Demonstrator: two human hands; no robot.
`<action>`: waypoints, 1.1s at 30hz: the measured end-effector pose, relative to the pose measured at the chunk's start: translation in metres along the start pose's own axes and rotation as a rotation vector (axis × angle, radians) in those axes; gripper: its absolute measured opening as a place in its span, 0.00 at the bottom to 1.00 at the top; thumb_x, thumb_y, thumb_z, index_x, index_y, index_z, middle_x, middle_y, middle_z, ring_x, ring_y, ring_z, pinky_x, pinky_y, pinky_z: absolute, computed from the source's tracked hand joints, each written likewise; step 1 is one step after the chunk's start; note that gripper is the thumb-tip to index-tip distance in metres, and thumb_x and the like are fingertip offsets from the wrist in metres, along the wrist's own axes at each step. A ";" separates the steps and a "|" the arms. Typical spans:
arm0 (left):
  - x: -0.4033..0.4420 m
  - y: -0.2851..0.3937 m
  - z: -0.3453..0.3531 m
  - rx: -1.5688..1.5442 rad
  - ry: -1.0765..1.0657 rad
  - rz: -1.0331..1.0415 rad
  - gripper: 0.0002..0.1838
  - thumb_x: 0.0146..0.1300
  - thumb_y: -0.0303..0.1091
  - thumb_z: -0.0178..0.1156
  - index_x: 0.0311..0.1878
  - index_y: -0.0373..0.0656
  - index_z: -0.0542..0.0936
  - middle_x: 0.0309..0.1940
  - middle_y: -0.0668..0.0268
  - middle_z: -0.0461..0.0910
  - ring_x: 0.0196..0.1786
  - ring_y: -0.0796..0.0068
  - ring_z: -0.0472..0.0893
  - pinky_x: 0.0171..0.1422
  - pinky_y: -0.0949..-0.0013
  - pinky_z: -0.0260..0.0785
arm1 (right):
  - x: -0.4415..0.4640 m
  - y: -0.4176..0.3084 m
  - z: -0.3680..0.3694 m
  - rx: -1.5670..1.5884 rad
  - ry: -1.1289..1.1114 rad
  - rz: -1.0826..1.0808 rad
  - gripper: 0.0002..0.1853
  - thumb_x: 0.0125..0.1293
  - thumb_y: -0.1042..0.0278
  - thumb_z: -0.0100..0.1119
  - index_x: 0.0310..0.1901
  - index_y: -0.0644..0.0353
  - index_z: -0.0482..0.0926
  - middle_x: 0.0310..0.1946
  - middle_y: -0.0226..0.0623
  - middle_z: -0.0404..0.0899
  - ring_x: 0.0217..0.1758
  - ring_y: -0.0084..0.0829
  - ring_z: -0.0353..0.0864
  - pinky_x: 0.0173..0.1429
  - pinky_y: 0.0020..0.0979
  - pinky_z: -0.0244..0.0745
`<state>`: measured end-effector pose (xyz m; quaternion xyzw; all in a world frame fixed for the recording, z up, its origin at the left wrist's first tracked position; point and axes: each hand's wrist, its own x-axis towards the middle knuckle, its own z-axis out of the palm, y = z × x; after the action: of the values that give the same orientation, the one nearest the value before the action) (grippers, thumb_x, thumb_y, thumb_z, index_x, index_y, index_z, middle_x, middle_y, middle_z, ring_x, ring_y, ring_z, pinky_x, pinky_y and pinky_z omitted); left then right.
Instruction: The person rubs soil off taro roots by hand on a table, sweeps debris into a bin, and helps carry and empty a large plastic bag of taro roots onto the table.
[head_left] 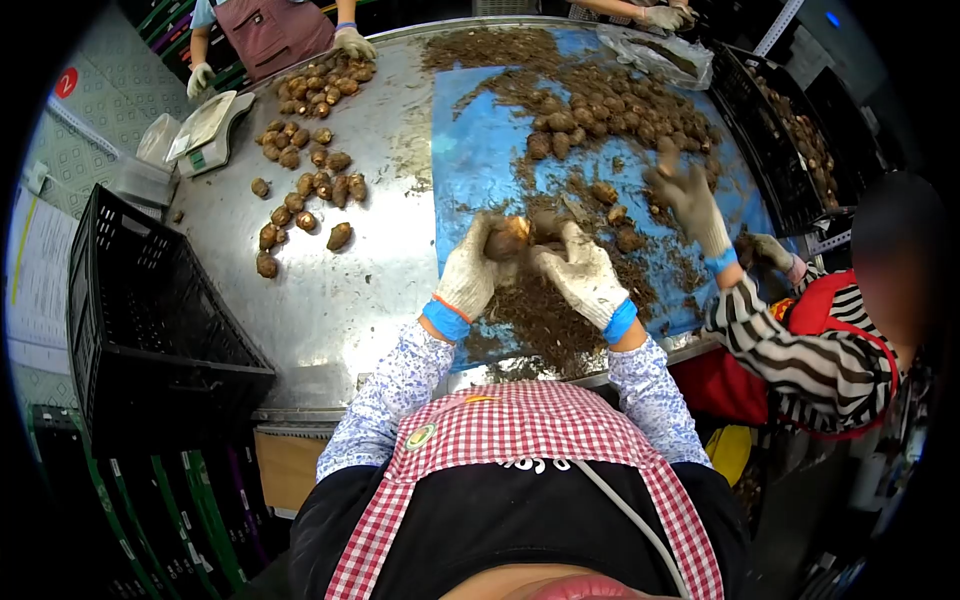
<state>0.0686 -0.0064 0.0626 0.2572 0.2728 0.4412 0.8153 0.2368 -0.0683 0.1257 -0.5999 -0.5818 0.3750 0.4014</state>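
In the head view, my left hand [468,272], in a dirty white knit glove with a blue cuff, grips a brown taro [508,238] with a pale orange patch at its top. Close beside it, my right hand [582,268], gloved the same way, has its fingers curled at the taro's right side. Something dark brown shows between those fingers, but I cannot make out what it is. Beneath both hands lies a heap of brown root fibres and soil [545,325] on a blue sheet [465,150].
Cleaner taros [322,185] lie on the metal table [390,255] at left, near a scale [208,130] and a black crate [150,310]. Fibrous taros [610,115] are piled at the back. A co-worker's gloved hand [690,205] is close on the right; others stand across the table.
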 end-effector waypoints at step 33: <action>0.009 0.001 -0.031 -0.106 -0.041 0.013 0.23 0.73 0.52 0.48 0.56 0.41 0.73 0.43 0.60 0.79 0.40 0.67 0.81 0.44 0.67 0.77 | 0.012 0.045 0.014 -0.643 -0.203 -0.143 0.17 0.67 0.57 0.54 0.45 0.66 0.71 0.32 0.49 0.79 0.36 0.43 0.83 0.38 0.36 0.78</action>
<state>0.0519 0.0073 0.0390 0.2242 0.2307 0.4550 0.8304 0.2425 -0.0560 0.0787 -0.6129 -0.7479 0.2009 0.1570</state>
